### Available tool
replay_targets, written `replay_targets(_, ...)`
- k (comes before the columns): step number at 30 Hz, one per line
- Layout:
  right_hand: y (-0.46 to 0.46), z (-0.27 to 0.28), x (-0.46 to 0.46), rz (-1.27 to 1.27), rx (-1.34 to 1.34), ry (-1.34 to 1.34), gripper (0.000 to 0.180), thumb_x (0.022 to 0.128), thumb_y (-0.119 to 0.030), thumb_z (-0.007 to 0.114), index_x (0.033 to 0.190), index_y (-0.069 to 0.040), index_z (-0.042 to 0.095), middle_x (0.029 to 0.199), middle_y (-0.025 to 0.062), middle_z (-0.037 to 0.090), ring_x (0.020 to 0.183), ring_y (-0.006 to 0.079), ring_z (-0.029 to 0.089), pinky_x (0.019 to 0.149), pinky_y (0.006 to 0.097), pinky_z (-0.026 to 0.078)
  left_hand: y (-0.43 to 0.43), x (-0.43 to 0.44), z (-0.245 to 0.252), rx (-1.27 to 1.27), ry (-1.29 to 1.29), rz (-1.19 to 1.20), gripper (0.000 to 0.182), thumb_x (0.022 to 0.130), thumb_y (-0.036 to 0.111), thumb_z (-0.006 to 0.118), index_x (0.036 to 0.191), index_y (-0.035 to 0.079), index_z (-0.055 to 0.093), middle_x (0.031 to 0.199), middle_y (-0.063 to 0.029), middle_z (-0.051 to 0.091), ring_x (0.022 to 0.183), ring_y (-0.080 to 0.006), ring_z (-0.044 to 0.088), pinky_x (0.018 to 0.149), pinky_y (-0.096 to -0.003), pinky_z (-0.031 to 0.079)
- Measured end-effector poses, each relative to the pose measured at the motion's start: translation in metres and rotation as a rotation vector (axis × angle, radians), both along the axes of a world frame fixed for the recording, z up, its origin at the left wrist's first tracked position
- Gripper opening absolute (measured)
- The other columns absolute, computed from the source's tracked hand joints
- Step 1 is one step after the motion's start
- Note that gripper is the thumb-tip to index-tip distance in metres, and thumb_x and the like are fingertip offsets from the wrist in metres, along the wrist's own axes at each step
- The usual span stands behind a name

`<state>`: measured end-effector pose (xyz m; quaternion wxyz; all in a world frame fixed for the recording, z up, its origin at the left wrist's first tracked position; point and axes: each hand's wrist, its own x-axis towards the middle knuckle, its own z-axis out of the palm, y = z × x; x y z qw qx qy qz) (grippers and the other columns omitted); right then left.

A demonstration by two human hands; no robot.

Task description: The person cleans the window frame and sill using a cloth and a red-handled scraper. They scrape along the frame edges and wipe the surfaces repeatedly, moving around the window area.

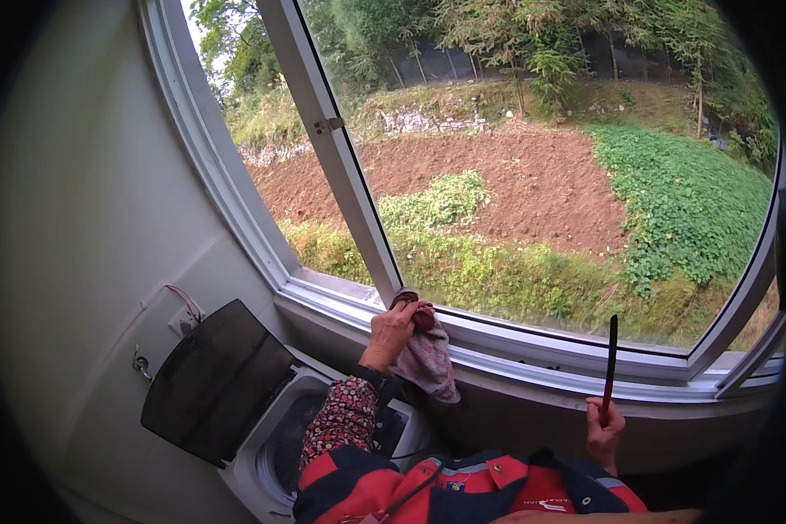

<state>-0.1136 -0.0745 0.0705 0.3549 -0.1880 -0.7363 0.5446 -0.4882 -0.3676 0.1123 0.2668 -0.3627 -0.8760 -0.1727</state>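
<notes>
My left hand (393, 332) grips a damp-looking, reddish-pink cloth (428, 354) and presses it to the lower corner of the sliding window sash (360, 190). Part of the cloth hangs down over the sill. Lower right, my right hand (604, 429) is closed around the red handle of a long, narrow dark tool (612, 360), held upright in front of the window. Its exact kind cannot be made out from this angle. The glass pane (530, 216) fills the space behind both hands.
Below my left arm stands a top-loading washing machine (262, 445) with its dark lid (216, 380) raised. A tap (142, 362) and a wall socket (185, 321) with a cable are on the left wall. The aluminium window track (498, 367) runs along the sill.
</notes>
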Motion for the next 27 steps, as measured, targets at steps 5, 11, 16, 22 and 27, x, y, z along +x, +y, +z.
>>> replay_targets(5,-0.005,-0.001,-0.016,0.0,-0.08,-0.026,0.012,0.097,-0.012,0.063,0.099,-0.002,0.069,0.066,-0.0069,0.047,0.059,0.0035,0.04,0.054,0.0231,0.028,-0.046,-0.048,-0.002,0.002,-0.001,0.269,0.029,0.086,0.013,0.059,0.114,0.017,0.063,0.104,-0.0108,0.068,0.078,-0.0364,0.069,0.068,-0.0481,0.056)
replay_targets(11,-0.014,-0.001,-0.041,-0.004,-0.005,-0.048,0.012,0.097,-0.012,0.063,0.098,-0.001,0.069,0.065,-0.0069,0.046,0.059,0.0041,0.039,0.054,0.0234,0.026,-0.107,-0.116,-0.014,0.141,-0.125,0.504,0.035,0.088,0.013,0.054,0.119,0.022,0.067,0.107,-0.0139,0.07,0.097,-0.037,0.067,0.086,-0.0483,0.052)
replay_targets(16,-0.024,0.004,-0.066,0.05,-0.035,-0.129,0.01,0.096,-0.01,0.063,0.097,-0.001,0.069,0.064,-0.0064,0.045,0.058,0.0042,0.037,0.053,0.0246,0.024,-0.145,-0.174,-0.016,0.058,-0.064,0.611,0.026,0.095,0.014,0.046,0.111,0.007,0.066,0.102,-0.0176,0.07,0.092,-0.0374,0.069,0.078,-0.0498,0.053)
replay_targets(22,-0.033,0.001,-0.088,0.06,0.079,-0.046,0.009,0.095,-0.008,0.063,0.097,-0.001,0.069,0.058,-0.0064,0.041,0.053,0.0041,0.035,0.051,0.0245,0.022,-0.181,-0.214,-0.013,0.023,-0.027,0.703,0.026,0.095,0.014,0.046,0.107,0.006,0.067,0.105,-0.0172,0.07,0.092,-0.0368,0.069,0.078,-0.0483,0.054)
replay_targets(27,-0.04,0.001,-0.101,0.042,0.177,-0.071,0.011,0.093,-0.009,0.065,0.093,0.001,0.07,0.056,-0.006,0.038,0.052,0.0056,0.035,0.051,0.0251,0.024,-0.206,-0.245,-0.011,0.057,-0.061,0.773,0.025,0.096,0.016,0.047,0.107,0.01,0.068,0.098,-0.0163,0.072,0.093,-0.0367,0.069,0.077,-0.0481,0.055)
